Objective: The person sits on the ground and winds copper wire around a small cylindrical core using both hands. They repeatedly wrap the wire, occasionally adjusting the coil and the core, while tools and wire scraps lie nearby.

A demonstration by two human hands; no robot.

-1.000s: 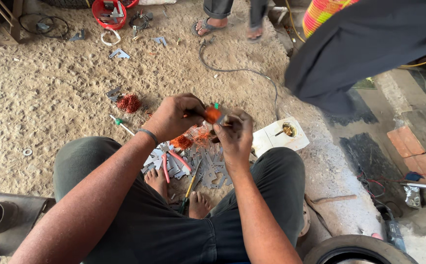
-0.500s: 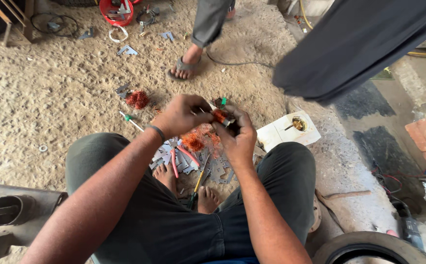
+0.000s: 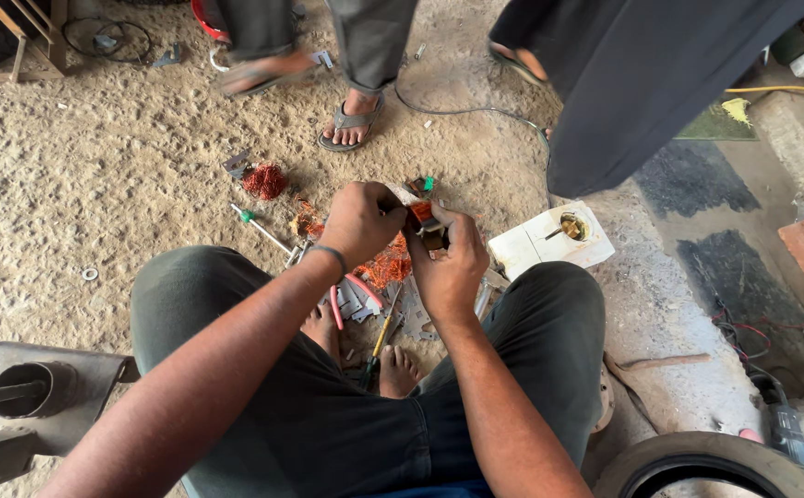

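Copper-orange wire shows on the small motor part (image 3: 423, 219) that I hold between both hands, above my crossed legs and the sandy floor (image 3: 97, 203). My left hand (image 3: 360, 221) closes its fingers on the part from the left, and my right hand (image 3: 448, 267) grips it from below. I judge the metal core stiff and a little heavy, but the thin wire bends and snaps easily, so the core is the place to hold. Loose copper wire (image 3: 388, 267) and red-handled pliers (image 3: 351, 293) lie underneath.
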